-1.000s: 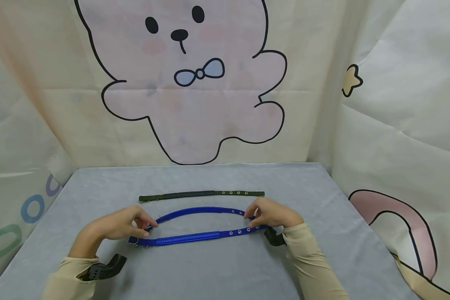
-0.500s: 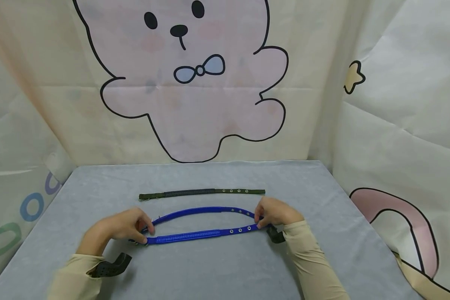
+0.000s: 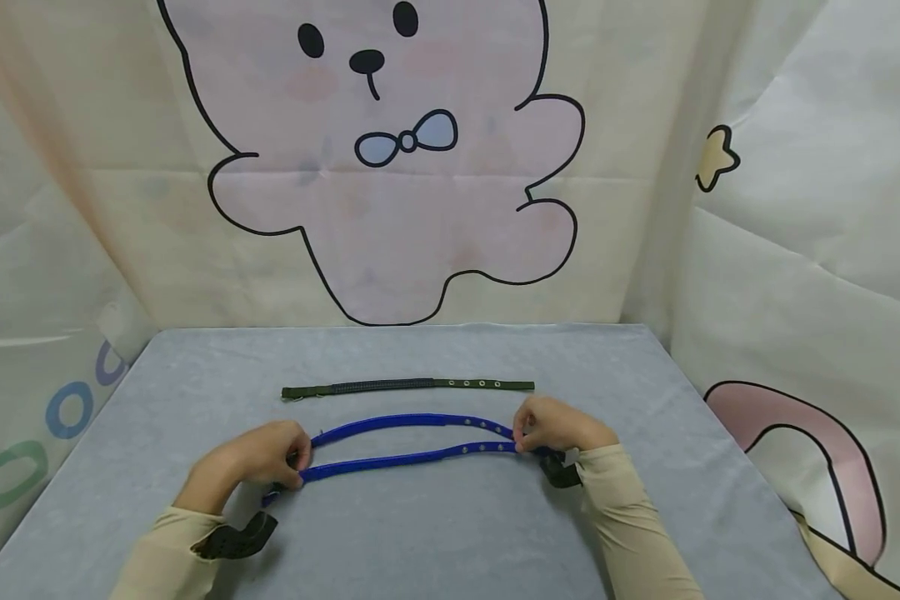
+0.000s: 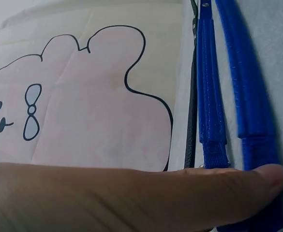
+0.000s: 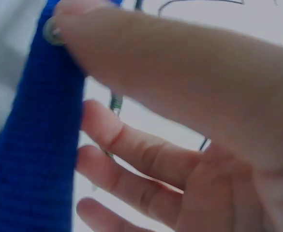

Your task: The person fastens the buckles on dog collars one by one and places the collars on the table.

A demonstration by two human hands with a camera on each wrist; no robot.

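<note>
Two blue collars with metal eyelets lie side by side across the head view, the farther blue collar (image 3: 401,419) bowed away from the nearer blue collar (image 3: 390,461). My left hand (image 3: 266,454) pinches both at their left ends, where the buckle ends are mostly hidden by the fingers. At the eyelet ends, my right hand (image 3: 562,425) pinches both between thumb and fingers. In the left wrist view the thumb (image 4: 218,193) lies across the straps. The right wrist view has the thumb (image 5: 131,53) pressed beside an eyelet (image 5: 54,31), other fingers loosely bent.
A dark green collar (image 3: 382,386) with eyelets lies straight on the grey cloth-covered table (image 3: 420,542), just beyond the blue ones. Printed curtains (image 3: 420,233) hang behind the table and at both sides. Each wrist wears a dark camera mount (image 3: 236,537).
My right hand has shifted right along the blue collars to near their ends. My left hand has closed round both left ends, and the nearer collar has turned from flat onto its edge.
</note>
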